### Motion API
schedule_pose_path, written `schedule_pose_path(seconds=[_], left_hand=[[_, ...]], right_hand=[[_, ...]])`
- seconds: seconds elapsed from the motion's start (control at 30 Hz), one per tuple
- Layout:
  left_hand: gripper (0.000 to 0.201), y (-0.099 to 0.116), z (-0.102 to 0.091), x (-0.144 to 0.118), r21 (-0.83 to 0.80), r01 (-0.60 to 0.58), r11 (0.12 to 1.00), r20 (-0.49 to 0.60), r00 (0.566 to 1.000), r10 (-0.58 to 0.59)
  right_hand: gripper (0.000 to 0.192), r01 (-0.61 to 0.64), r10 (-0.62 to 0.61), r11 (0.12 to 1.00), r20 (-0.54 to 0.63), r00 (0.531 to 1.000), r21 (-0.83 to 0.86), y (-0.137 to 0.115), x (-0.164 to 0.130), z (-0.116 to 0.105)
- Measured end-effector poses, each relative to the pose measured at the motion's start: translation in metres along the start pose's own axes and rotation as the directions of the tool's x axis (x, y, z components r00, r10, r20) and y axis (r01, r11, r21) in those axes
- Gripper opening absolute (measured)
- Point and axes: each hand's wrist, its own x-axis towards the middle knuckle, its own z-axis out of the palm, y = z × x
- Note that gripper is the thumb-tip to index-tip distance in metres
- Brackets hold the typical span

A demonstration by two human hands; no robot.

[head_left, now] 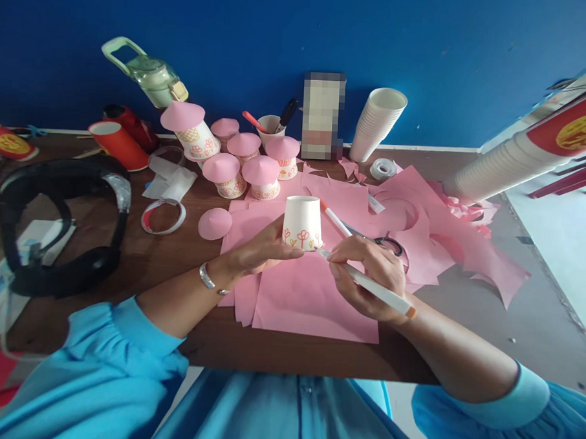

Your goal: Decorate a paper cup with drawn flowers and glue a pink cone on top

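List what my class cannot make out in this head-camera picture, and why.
All in the head view:
- Far side of the held cup: hidden by its near side.
- Fingertips of the left hand: behind that cup.
- Front of the phone-shaped object: blurred by pixelation.
- Far-left cup: cut off by the left edge.

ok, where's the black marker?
Head view, upper part, slightly left of centre: the black marker leans in a paper cup near the blue wall, beside a red-orange pen.

White paper cup (302,218), held upside down; red flowers, yellowish leaves drawn along lower wall near rim, upper part plain. White marker (373,288), orange-brown end, slanted, tip at cup's lower right edge, contact unclear.
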Motion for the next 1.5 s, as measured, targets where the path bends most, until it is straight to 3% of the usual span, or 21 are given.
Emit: schedule_pose_path(seconds=[0.17, 0.27, 0.37, 0.53, 0.67, 0.87, 1.1, 1.5], left_hand=[[0.034, -0.007, -0.004, 0.000, -0.053, 0.013, 0.998, -0.006, 1.000, -0.013], [0.038, -0.007, -0.004, 0.002, -0.111, 0.008, 0.994, -0.023, 1.000, -0.010], [0.043, -0.007, -0.003, 0.003, -0.153, 0.004, 0.988, -0.006, 1.000, -0.005], [0.033, -0.009, -0.003, 0.001, -0.131, 0.019, 0.991, -0.001, 1.000, -0.019], [0.049, -0.012, -0.002, 0.000, -0.130, 0.057, 0.990, -0.039, 0.997, -0.063], [0.051, -0.008, 0.003, 0.003, -0.158, 0.052, 0.986, -0.081, 0.995, -0.065], [0.028, -0.012, -0.005, 0.002, -0.134, -0.019, 0.991, -0.003, 1.000, 0.018], [0.029, -0.009, -0.003, 0.001, -0.051, 0.015, 0.999, -0.037, 0.999, -0.017]], right_hand=[[0.016, -0.106, 0.100, 0.993, -0.120, 0.988, -0.049, 0.005, -0.004, 0.001], [0.016, -0.115, 0.104, 0.991, -0.145, 0.984, -0.074, 0.008, -0.006, 0.004], [0.016, -0.097, 0.084, 0.991, -0.132, 0.988, -0.091, 0.009, -0.006, 0.005], [0.019, -0.044, 0.036, 0.996, -0.109, 0.993, -0.076, 0.008, -0.006, 0.008], [0.024, 0.009, -0.015, 0.998, -0.085, 0.996, -0.068, 0.007, -0.007, 0.010], [0.026, -0.002, -0.005, 0.996, -0.084, 0.996, -0.086, 0.004, -0.007, 0.007], [0.024, 0.013, -0.018, 0.998, -0.070, 0.997, -0.065, 0.003, -0.003, 0.006], [0.018, 0.050, -0.054, 0.994, -0.034, 0.998, -0.101, 0.005, -0.004, 0.007]])
